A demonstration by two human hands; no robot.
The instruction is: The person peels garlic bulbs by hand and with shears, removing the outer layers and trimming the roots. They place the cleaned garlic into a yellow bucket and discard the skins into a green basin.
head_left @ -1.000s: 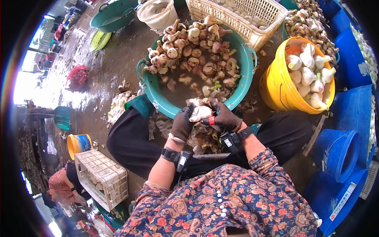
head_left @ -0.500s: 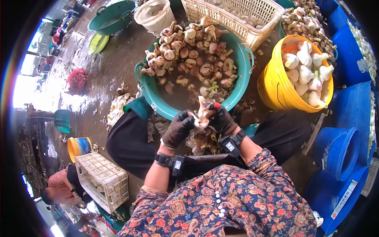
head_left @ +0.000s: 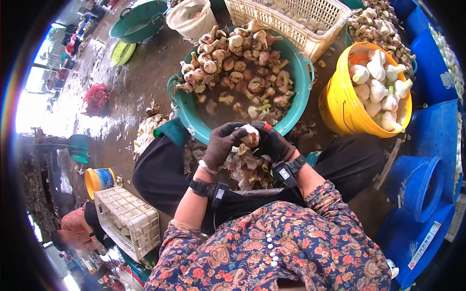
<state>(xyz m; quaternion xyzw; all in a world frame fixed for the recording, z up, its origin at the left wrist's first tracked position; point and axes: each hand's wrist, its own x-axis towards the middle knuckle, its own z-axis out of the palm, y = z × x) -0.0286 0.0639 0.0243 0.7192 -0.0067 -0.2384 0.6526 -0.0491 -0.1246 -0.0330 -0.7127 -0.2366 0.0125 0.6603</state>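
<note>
Both gloved hands meet around a garlic bulb (head_left: 250,137) just in front of a green tub (head_left: 173,112). My left hand (head_left: 221,145) pinches the bulb from the left with thumb and fingers. On its other side my right hand (head_left: 273,144) has its fingers curled round the bulb; a red patch shows on one fingertip. Unpeeled garlic bulbs (head_left: 233,53) lie heaped in the tub, partly in murky water. Beneath the hands is a pile of loose garlic skins (head_left: 247,169), partly hidden by them.
Peeled white garlic fills a yellow bucket (head_left: 335,104) at the right. A cream crate (head_left: 301,36) stands behind the tub, beside a white bucket (head_left: 191,22). Blue buckets (head_left: 412,186) line the right side. At lower left a person (head_left: 77,225) sits by another crate (head_left: 128,220).
The garlic bulb has turned within the fingers, and its upright loose skin no longer shows. My left hand has risen slightly and turned over the bulb.
</note>
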